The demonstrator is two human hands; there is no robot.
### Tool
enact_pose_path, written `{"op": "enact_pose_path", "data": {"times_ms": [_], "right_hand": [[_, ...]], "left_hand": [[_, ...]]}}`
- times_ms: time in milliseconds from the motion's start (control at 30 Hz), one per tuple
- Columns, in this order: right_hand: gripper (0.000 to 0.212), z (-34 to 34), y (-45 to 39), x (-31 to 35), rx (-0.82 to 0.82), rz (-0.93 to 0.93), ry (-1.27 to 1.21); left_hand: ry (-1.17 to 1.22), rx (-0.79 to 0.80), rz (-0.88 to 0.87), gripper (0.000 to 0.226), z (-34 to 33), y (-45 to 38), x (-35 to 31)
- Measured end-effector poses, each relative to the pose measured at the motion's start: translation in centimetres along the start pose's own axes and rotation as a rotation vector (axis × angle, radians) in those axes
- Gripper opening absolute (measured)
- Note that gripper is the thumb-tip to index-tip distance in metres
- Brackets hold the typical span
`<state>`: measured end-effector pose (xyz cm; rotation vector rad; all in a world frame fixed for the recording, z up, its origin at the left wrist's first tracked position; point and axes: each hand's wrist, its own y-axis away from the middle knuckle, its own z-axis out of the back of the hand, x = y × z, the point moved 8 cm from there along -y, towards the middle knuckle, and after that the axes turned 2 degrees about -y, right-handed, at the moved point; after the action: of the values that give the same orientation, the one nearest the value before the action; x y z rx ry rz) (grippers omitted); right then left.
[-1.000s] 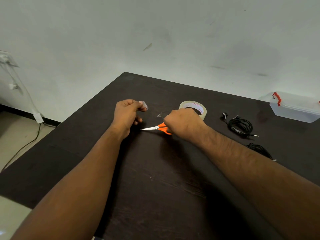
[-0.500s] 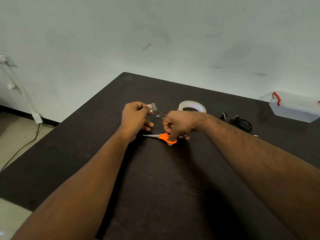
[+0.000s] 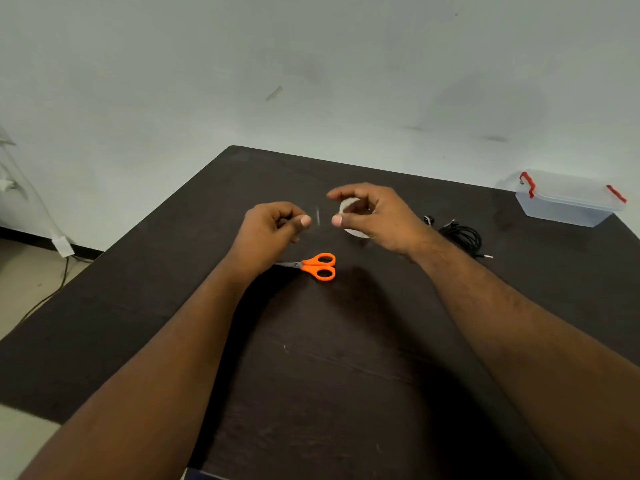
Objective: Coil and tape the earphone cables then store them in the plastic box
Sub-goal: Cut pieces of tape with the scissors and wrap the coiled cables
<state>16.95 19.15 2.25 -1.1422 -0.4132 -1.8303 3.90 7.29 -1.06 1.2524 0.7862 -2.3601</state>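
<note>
Partly hidden behind the right hand [image 3: 375, 216], the tape roll [image 3: 349, 216]; both hands pinch a barely visible tape strip [image 3: 318, 216], left hand [image 3: 270, 230].

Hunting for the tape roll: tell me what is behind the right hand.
Behind the right hand the tape roll lies on the table. Only parts of its pale rim show; the rest is covered.

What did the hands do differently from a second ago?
The right hand let go of the orange scissors, which now lie flat on the table, and rose to meet the left hand. Both now pinch a clear tape strip between them. The tape roll, earphone cable and plastic box stayed put.
</note>
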Motion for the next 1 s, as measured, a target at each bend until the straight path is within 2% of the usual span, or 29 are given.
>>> {"op": "enact_pose_path", "data": {"times_ms": [100, 200, 267, 400, 600, 667, 767, 833, 900, 1000], "right_hand": [[0.047, -0.1, 2.0, 1.2, 0.161, 0.02, 0.074], [0.037, 0.6, 3.9, 1.1, 0.228, -0.014, -0.022], [0.031, 2.0, 4.9, 0.5, 0.192, -0.038, -0.05], [0.012, 4.5, 6.2, -0.8, 0.107, -0.057, 0.045], [0.006, 7.1, 7.9, -2.6, 0.033, -0.077, 0.048], [0.004, 9.4, 8.8, -3.4, -0.061, -0.094, 0.046], [0.005, 14.0, 10.7, -5.7, -0.333, -0.132, -0.172], [0.009, 16.0, 12.1, -7.5, -0.481, -0.168, -0.326], [0.014, 16.6, 13.1, -9.1, -0.558, -0.195, -0.445], [0.018, 16.3, 14.2, -11.1, -0.618, -0.204, -0.58]], "left_hand": [[-0.025, 0.195, -0.057, 0.011, -3.1, 1.2, -3.0], [-0.015, 0.278, -0.072, 0.01, -5.2, 1.7, -4.7], [-0.044, 0.3, -0.089, 0.009, -5.8, 1.7, -5.5], [-0.078, 0.306, -0.09, 0.01, -6.7, 1.9, -7.0], [-0.115, 0.339, -0.096, 0.008, -9.1, 1.8, -8.3], [-0.127, 0.253, -0.065, 0.006, -9.0, 1.1, -7.9], [-0.122, 0.158, -0.011, 0.009, -9.4, 0.5, -7.9], [-0.087, 0.221, 0.028, 0.012, -11.5, 0.7, -8.2], [-0.041, 0.303, 0.065, 0.015, -14.5, 1.1, -8.8], [-0.068, 0.291, 0.083, 0.016, -18.1, 0.7, -9.5]]}}
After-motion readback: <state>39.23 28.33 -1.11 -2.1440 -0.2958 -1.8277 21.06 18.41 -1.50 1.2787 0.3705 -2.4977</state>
